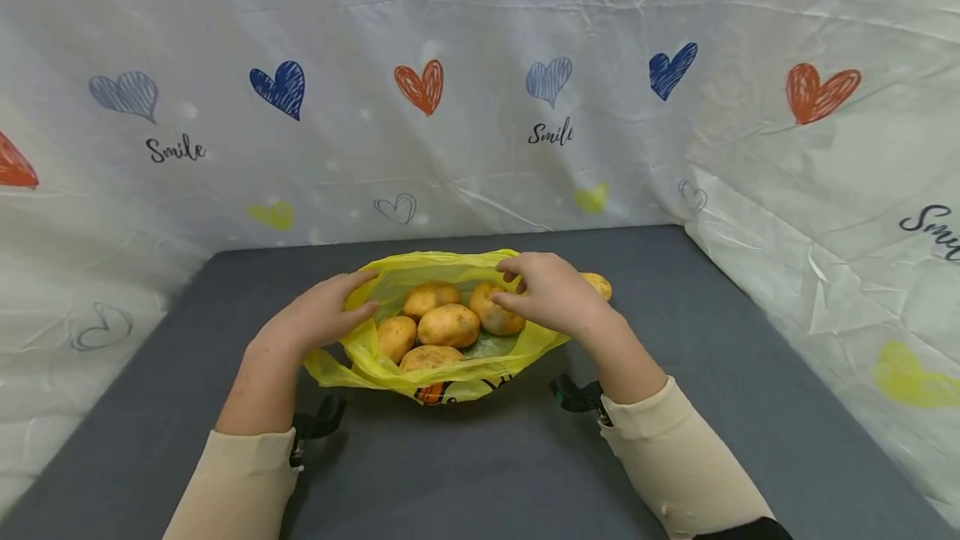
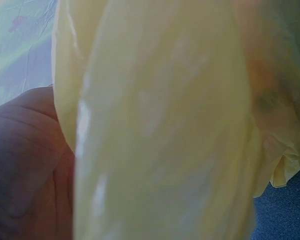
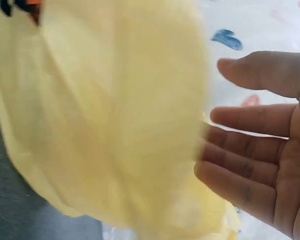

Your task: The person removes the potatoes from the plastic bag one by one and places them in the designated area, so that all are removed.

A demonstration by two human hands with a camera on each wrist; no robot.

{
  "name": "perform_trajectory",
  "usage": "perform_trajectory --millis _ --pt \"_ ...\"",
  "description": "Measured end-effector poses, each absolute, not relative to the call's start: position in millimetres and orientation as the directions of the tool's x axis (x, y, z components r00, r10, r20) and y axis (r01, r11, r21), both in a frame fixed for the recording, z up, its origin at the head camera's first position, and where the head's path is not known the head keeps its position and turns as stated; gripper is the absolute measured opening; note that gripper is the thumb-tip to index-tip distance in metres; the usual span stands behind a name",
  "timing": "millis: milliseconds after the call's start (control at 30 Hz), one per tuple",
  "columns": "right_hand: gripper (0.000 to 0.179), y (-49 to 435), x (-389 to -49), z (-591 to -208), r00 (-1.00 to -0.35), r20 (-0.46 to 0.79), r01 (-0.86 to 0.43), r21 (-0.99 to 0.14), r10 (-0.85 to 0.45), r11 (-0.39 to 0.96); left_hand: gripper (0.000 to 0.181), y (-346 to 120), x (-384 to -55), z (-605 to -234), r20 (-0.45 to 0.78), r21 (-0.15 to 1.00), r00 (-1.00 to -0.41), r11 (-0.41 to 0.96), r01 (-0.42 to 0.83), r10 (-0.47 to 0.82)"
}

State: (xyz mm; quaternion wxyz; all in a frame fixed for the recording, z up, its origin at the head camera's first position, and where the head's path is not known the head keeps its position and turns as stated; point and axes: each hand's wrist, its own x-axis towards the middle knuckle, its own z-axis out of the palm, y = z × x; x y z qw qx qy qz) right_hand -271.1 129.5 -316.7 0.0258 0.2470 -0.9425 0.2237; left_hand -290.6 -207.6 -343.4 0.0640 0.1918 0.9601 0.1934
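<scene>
A yellow plastic bag (image 1: 543, 345) lies with its mouth spread wide on the table. Several potatoes (image 1: 448, 325) sit inside it. At the bag's left rim is my left hand (image 1: 315, 315), thumb and fingers apart. In the left wrist view the bag's film (image 2: 160, 120) covers most of that hand. Over the right rim, my right hand (image 1: 558, 294) has its fingers loosely extended and pinches nothing. The right wrist view shows those fingers beside the bag, some partly behind its edge. Another potato (image 1: 597, 284) appears just beyond my right hand, partly hidden by it.
Dark grey cloth covers the table (image 1: 465, 473). A white sheet (image 1: 480, 173) printed with hearts and the word "Smile" hangs along the back and sides. Black straps with small devices (image 1: 577, 394) are at both wrists.
</scene>
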Motion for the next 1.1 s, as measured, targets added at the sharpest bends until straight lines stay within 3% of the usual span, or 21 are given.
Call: perform_trajectory --millis 200,433,667,1100 --pt "0.047 122 -277 -329 -0.912 0.074 -0.402 -0.361 -0.404 0.841 0.061 -209 -292 -344 -0.049 0.408 -0.918 0.847 0.341 0.394" --pt "0.023 118 -287 -344 -0.926 0.040 -0.369 -0.304 -0.375 0.878 0.061 -209 -292 -347 -0.051 0.404 -0.917 0.848 0.342 0.395" --pt "0.040 115 -292 -358 -0.932 0.046 -0.358 -0.248 -0.359 0.900 0.062 -207 -293 -347 -0.069 0.396 -0.913 0.851 0.344 0.402" --pt "0.039 111 -297 -371 -0.948 0.068 -0.317 -0.183 -0.310 0.931 0.061 -204 -292 -348 -0.066 0.391 -0.908 0.848 0.357 0.413"
